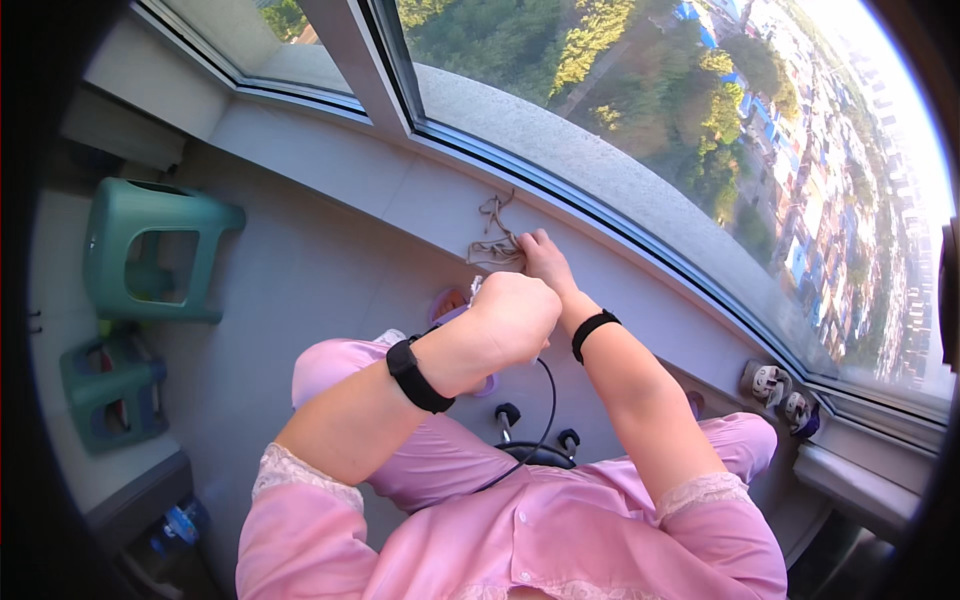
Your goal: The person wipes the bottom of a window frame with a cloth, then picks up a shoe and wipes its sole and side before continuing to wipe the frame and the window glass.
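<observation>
On the pale windowsill lies a thin tan cord (495, 244) in loose loops. The fingers of my right hand (545, 259) are curled at its right end and appear to pinch it. Nearer the camera, my left hand (517, 311) is bent into a fist with its back up, so its fingers and palm are mostly hidden. A small white frayed piece (475, 289) shows at the left edge of this hand; whether the hand holds it cannot be told. A black cable (553, 390) curves down from below the left hand to my lap. Both wrists wear black bands.
Shoes (769, 384) sit at the right end of the windowsill (442, 199), beside the window. Green plastic stools (161, 251) stand on the floor at left. Below me are a black wheeled base (536, 452) and a purple slipper (442, 306). Bottles (178, 523) lie at lower left.
</observation>
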The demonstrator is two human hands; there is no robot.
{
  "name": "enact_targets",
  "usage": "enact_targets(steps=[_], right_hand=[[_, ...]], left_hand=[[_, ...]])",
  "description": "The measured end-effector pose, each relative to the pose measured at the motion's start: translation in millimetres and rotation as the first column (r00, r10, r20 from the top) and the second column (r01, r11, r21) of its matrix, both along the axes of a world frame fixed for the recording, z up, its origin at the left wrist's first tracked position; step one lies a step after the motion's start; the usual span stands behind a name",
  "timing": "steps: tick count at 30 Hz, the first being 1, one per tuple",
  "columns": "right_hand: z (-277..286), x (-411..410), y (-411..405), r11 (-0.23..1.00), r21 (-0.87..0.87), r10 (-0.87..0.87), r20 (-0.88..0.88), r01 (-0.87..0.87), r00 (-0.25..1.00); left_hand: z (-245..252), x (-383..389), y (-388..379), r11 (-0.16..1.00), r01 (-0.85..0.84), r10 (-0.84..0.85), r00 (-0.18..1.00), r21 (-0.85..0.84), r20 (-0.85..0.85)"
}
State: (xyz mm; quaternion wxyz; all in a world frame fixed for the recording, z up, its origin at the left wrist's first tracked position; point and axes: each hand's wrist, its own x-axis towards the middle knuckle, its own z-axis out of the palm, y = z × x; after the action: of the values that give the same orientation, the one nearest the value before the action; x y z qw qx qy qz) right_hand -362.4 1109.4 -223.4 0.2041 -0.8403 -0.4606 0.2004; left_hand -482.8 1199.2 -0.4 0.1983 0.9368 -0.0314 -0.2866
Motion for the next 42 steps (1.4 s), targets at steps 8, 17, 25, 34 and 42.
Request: enact_targets(steps=[8,17,25,34,42], right_hand=[[106.8,16.4,-58.1,0.784,0.166,-0.209,-0.836,0.598,0.507],[268.2,-5.8,-120.1,0.674,0.256,-0.119,-0.888,0.693,0.443],[281.9,25.3,-270.3,0.404,0.27,-0.132,-0.928,0.874,0.348],[315.2,15.7,-331.0,0.038,0.276,-0.199,-0.94,0.96,0.278],[333.5,50.6,-423.3,-0.115,0.43,-0.263,-0.882,0.895,0.39]], left_hand=[[6.7,9.9,4.9,0.964,-0.265,0.265,0.952,-0.02,0.155],[-0.4,41.3,-42.4,0.471,-0.318,0.119,0.947,-0.823,-0.298],[19.9,57.2,-74.3,0.481,-0.187,0.006,0.978,-0.856,-0.21],[24.2,50.6,-112.7,0.857,0.214,-0.186,0.977,-0.468,0.106],[-8.8,41.0,-100.0,0.884,-0.011,0.081,0.988,-0.468,0.13]])
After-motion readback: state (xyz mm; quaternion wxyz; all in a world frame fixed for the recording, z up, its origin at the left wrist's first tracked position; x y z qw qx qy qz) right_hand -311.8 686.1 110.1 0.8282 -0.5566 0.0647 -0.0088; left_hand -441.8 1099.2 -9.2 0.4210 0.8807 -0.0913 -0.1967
